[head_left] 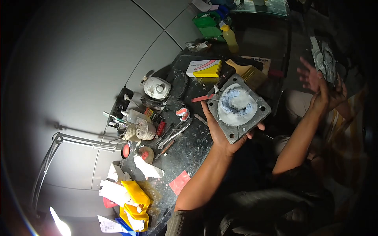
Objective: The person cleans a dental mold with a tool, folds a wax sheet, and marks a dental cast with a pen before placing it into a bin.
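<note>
My left hand (232, 144) holds a square grey metal flask half (256, 122) from below, fingers round its edges. Corner holes show in the metal, and a white plaster block (245, 117) with a bluish, horseshoe-shaped hollow fills its middle. Farther right, my right hand (326, 95) grips the lower end of another grey piece (324, 59), which stands tilted in dim light. Close beside it is a spread hand (309, 76) that seems to be a co-worker's; the overlap makes the fingers hard to separate.
On the dark bench (189, 153) lie a yellow-and-white box (204, 68), a brush (252, 74), a denture model (183, 114), tools (173, 135) and a pink sheet (180, 182). Yellow bins (136, 194), a lamp arm (86, 142) and a yellow bottle (230, 38) stand around.
</note>
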